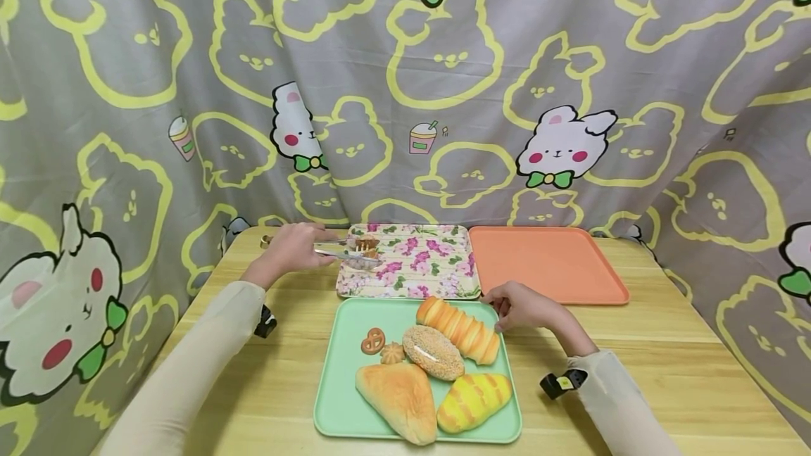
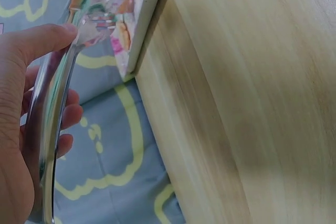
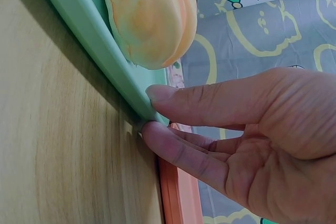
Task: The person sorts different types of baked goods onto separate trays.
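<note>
My left hand point(image 1: 294, 250) grips metal food tongs point(image 2: 52, 103), whose clear, fork-like ends reach over the left end of a floral tray point(image 1: 443, 262). Small brown pastry pieces point(image 1: 369, 239) show at the tong tips; whether they are pinched I cannot tell. My right hand point(image 1: 522, 307) pinches the far right corner of a green tray point(image 1: 336, 407) between thumb and fingers. On that tray lie a ridged orange roll point(image 1: 459, 329), a crumb-coated bun point(image 1: 434, 352), a triangular bread point(image 1: 402, 400), a yellow striped bread point(image 1: 475, 401), a pretzel point(image 1: 373, 340) and a small star-shaped cookie point(image 1: 393, 352).
An orange tray point(image 1: 545, 266) stands right of the floral one at the back of the wooden table point(image 1: 266, 385). A patterned grey curtain point(image 1: 355, 41) hangs behind and along both sides. The green tray sits in front, close against the floral tray.
</note>
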Available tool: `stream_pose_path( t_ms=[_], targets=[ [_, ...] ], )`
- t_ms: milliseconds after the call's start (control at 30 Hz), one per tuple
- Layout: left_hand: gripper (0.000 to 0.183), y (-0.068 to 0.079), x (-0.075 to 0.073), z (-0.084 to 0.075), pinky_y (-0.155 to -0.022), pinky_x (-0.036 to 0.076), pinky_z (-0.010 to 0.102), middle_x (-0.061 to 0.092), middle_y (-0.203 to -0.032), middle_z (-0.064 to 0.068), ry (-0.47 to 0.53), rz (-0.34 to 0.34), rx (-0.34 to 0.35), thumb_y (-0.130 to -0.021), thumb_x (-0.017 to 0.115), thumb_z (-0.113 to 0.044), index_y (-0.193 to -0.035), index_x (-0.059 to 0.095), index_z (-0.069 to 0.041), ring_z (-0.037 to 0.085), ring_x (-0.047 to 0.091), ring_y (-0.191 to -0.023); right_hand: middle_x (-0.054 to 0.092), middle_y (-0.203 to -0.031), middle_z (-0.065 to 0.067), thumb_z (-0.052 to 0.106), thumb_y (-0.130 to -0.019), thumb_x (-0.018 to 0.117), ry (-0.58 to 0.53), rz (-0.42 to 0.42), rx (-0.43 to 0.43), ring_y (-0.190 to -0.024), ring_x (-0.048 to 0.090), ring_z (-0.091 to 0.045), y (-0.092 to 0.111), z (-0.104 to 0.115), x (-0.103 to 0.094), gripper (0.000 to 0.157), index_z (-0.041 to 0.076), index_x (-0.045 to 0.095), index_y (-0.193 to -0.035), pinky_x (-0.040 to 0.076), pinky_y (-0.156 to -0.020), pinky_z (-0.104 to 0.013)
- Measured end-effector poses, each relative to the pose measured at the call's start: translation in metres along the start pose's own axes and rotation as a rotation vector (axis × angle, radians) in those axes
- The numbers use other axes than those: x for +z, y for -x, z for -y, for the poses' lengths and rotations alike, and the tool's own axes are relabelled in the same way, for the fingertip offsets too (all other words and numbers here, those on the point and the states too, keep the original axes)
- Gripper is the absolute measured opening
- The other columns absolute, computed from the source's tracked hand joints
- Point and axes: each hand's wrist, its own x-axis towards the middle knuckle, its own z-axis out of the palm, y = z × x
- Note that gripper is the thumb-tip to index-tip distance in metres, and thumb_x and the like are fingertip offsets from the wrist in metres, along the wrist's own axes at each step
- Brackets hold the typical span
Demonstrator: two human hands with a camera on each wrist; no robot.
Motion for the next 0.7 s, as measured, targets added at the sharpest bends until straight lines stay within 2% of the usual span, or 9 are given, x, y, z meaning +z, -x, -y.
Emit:
stream_pose_path(
  t_ms=[233,333,467,533,700],
  targets=[
    [0.048,0.002,-0.003,0.001,-0.042,0.025,0.027,0.074,-0.119,0.015,0.009,0.016,-0.022,-0.080,0.084,-0.044,-0.122,0.077,-0.022,0.015,0.057,-0.056,0.065,-0.089,-0.017,-0.005,-0.083,0.077,-0.003,0.003,0.004,-0.074,0.055,-0.014,0.000,0.001,0.000,0.049,-0.013,0.062,-0.129,0.048,-0.065,-0.024],
    [0.048,0.003,-0.005,0.001,-0.043,0.028,0.027,0.074,-0.121,0.016,0.012,0.023,-0.026,-0.080,0.083,-0.044,-0.122,0.077,-0.023,0.019,0.064,-0.063,0.065,-0.089,-0.016,-0.004,-0.083,0.077,0.002,0.002,0.004,-0.074,0.055,-0.014,0.000,0.001,0.000,0.048,-0.013,0.062,-0.128,0.048,-0.065,-0.024],
    [0.048,0.006,-0.009,0.001,-0.044,0.031,0.027,0.072,-0.123,0.019,0.008,0.032,-0.021,-0.080,0.084,-0.042,-0.123,0.076,-0.022,0.030,0.073,-0.078,0.065,-0.089,-0.015,-0.005,-0.083,0.077,0.002,0.001,0.004,-0.073,0.054,-0.014,0.000,0.001,0.000,0.049,-0.014,0.062,-0.129,0.048,-0.065,-0.024],
    [0.049,0.008,-0.011,0.001,-0.044,0.031,0.026,0.072,-0.123,0.018,0.008,0.033,-0.019,-0.080,0.084,-0.042,-0.123,0.076,-0.022,0.029,0.072,-0.077,0.065,-0.089,-0.014,-0.005,-0.083,0.077,-0.001,0.001,0.004,-0.073,0.054,-0.014,0.000,0.001,0.001,0.049,-0.014,0.062,-0.129,0.048,-0.065,-0.024],
    [0.050,0.014,-0.015,0.001,-0.046,0.034,0.027,0.075,-0.110,0.011,0.015,0.020,-0.004,-0.079,0.085,-0.044,-0.122,0.077,-0.020,0.014,0.060,-0.061,0.064,-0.088,-0.014,-0.005,-0.083,0.077,-0.007,0.002,0.002,-0.073,0.054,-0.014,0.000,0.001,0.001,0.049,-0.014,0.062,-0.129,0.048,-0.064,-0.024]
  ],
)
